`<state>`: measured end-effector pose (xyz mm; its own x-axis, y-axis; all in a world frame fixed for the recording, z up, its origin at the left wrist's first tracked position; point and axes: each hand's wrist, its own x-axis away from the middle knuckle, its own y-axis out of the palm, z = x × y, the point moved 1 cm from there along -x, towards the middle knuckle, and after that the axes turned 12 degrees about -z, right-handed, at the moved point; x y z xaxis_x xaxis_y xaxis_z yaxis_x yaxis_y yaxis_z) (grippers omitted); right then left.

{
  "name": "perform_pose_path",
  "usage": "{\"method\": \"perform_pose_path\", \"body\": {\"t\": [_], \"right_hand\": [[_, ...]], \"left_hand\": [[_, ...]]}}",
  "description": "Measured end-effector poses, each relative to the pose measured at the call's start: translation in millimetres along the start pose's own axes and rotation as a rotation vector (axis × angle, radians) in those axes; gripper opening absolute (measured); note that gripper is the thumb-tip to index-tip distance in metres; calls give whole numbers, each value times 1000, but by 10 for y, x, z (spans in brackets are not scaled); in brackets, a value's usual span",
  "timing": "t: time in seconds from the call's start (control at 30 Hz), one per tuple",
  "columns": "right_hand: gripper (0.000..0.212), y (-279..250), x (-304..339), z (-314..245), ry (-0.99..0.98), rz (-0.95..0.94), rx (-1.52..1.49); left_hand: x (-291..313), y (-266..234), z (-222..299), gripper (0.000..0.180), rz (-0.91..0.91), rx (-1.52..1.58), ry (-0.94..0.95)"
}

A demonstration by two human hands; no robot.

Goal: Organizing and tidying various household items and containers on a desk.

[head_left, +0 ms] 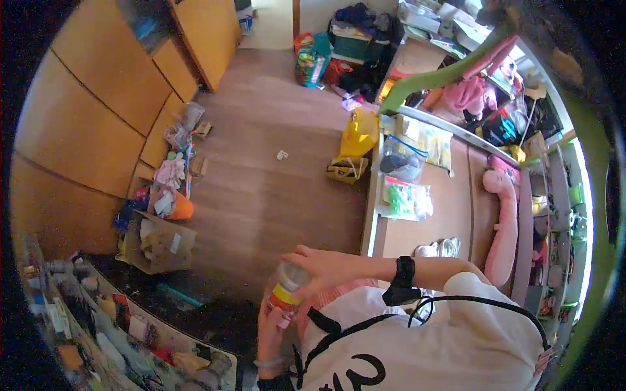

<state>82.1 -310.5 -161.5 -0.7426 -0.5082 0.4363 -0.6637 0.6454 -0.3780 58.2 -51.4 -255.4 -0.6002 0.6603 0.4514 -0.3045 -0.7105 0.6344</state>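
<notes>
Head view: one clear jar (287, 287), yellow-and-red banded, held before the torso between two hands. Right hand (314, 266) curled over upper side; left hand (270, 320) clasped lower down, partly hidden. Beyond: one cardboard box (175, 249), one orange bin (182, 206). Cabinet (98, 78) cut off leftward. Jar contents blurred, possibly reddish.

I see a jar (287, 287) at lower centre, a cardboard box (171, 251) to its left, a bed (447, 207) at right.

White shirt (450, 348), black wristwatch (405, 270)
</notes>
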Motion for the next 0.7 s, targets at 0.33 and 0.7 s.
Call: {"method": "perform_pose_path", "body": {"t": [0.33,0.7], "right_hand": [[90,-33,-84,231,-141,-109,47],[89,-191,-949,-445,-268,-158,305]], "left_hand": [[153,396,-31,54,60,295,59],[713,109,91,40,298,270,385]]}}
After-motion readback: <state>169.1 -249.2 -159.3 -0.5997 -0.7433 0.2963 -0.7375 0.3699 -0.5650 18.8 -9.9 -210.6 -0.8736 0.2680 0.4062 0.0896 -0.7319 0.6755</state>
